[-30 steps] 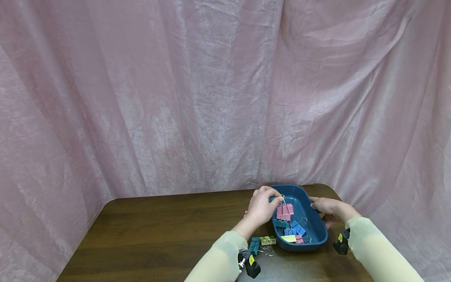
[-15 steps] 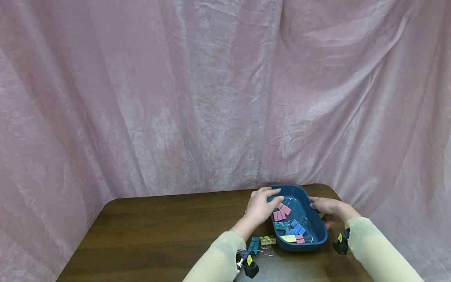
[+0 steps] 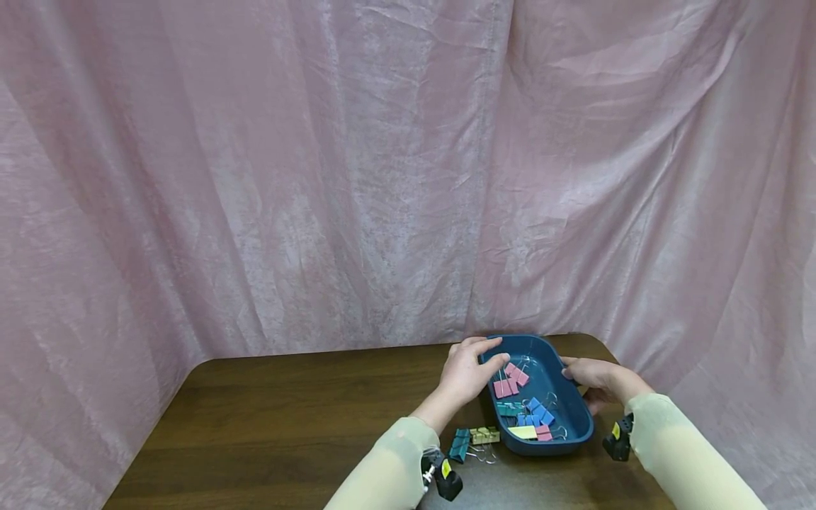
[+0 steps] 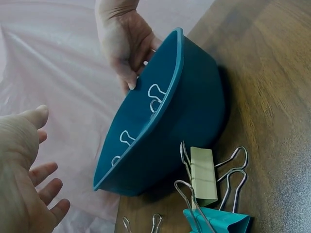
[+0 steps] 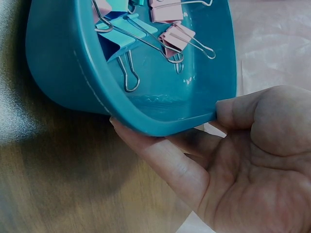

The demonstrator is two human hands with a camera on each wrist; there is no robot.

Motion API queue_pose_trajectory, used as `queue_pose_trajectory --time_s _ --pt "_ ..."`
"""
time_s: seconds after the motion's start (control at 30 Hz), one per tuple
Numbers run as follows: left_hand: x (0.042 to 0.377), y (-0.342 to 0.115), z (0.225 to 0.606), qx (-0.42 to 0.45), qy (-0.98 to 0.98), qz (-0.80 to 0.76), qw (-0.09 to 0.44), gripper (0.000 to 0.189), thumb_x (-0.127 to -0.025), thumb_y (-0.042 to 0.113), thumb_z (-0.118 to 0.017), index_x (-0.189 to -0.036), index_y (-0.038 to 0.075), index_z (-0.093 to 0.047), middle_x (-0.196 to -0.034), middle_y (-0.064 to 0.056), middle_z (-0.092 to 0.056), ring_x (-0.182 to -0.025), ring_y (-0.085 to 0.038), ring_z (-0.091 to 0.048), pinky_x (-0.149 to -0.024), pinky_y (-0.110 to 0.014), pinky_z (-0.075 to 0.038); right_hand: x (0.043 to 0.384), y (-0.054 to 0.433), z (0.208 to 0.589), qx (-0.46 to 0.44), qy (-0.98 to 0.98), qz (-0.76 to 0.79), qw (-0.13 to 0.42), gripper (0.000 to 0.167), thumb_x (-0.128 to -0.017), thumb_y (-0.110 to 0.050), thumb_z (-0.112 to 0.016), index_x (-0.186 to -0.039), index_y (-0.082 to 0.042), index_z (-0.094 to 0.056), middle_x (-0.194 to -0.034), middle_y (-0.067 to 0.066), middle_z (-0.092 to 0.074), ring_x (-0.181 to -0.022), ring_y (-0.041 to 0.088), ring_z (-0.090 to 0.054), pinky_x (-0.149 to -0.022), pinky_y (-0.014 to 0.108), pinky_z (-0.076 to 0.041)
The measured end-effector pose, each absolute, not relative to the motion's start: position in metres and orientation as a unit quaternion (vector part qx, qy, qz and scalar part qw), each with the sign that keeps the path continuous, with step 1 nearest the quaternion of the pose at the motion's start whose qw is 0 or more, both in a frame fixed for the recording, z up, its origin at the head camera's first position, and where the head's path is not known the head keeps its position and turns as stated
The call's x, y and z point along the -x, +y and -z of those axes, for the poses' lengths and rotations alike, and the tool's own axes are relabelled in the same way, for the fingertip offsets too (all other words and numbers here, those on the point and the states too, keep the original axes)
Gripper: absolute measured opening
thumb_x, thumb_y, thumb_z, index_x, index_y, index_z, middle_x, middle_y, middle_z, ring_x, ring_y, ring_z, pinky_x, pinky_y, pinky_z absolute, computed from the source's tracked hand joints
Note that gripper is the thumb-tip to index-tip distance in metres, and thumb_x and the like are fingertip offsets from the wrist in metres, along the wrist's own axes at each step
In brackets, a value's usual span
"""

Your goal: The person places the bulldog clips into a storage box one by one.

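Near the far right corner of the table [image 3: 306,404] sits one blue box [image 3: 532,352], and the right hand [image 3: 602,379] has it by the right-hand wall: thumb at the rim, a finger under the lip, the other fingers tucked behind and hard to see. Over by the left rim, the left hand [image 3: 468,368] has thumb and forefinger well apart with nothing between them; the left wrist view shows it clear of the box, though that view's edge cuts it off.

Counting up inside: one inner yellow clip [image 3: 523,431] at the near end, one near pink clip [image 3: 543,433] just beside it, one inner teal clip [image 3: 509,409] by the left wall. Blue clips [image 3: 540,412], two at least, overlap too much for a firm count. Farther up, the far pink clips [image 3: 502,389] bunch together, two or more.

Down on the table, beside the box's near left corner: one loose teal clip [image 3: 459,445] and one loose yellow clip [image 3: 484,435]; whether they touch, I can't tell. Wire loops [image 4: 154,224] poke in low in the left wrist view, the rest cut off. The table's near edge is out of view too.
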State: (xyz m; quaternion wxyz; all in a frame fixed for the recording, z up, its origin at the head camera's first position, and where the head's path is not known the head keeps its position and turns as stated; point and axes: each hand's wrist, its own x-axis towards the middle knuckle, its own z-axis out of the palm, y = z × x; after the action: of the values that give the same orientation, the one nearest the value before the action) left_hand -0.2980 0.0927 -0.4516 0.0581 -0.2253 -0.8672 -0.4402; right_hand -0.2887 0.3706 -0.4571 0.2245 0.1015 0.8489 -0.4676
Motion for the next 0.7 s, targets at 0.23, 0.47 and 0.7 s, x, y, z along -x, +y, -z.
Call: queue_pose_trajectory --time_s 0.23,0.47,0.7 --pt "0.301 0.090 0.451 0.229 -0.865 0.444 0.054 0.048 -0.097 0.048 -0.067 -0.139 0.025 -0.067 -0.141 -0.004 -0.060 -0.130 -0.028 -0.049 -0.103 -0.048 -0.044 0.286 0.369 0.455 -0.100 0.848 0.473 0.217 0.060 -0.110 -0.015 -0.036 -0.163 -0.008 -0.010 -0.140 0.040 -0.040 -0.082 0.041 -0.070 -0.070 0.051 -0.061" --pt "0.301 0.088 0.447 0.234 -0.862 0.447 0.050 0.050 -0.097 0.049 -0.066 -0.142 0.027 -0.064 -0.142 -0.001 -0.059 -0.131 -0.025 -0.048 -0.104 -0.047 -0.044 0.286 0.369 0.455 -0.101 0.850 0.469 0.216 0.060 -0.110 -0.015 -0.036 -0.163 -0.008 -0.010 -0.138 0.040 -0.043 -0.082 0.040 -0.071 -0.069 0.051 -0.061" --pt "0.300 0.086 0.441 0.239 -0.861 0.445 0.057 0.051 -0.097 0.050 -0.067 -0.143 0.028 -0.062 -0.143 0.000 -0.058 -0.133 -0.026 -0.047 -0.106 -0.048 -0.042 0.285 0.369 0.455 -0.102 0.854 0.463 0.215 0.060 -0.110 -0.015 -0.037 -0.163 -0.008 -0.011 -0.137 0.039 -0.044 -0.080 0.040 -0.071 -0.069 0.049 -0.061"
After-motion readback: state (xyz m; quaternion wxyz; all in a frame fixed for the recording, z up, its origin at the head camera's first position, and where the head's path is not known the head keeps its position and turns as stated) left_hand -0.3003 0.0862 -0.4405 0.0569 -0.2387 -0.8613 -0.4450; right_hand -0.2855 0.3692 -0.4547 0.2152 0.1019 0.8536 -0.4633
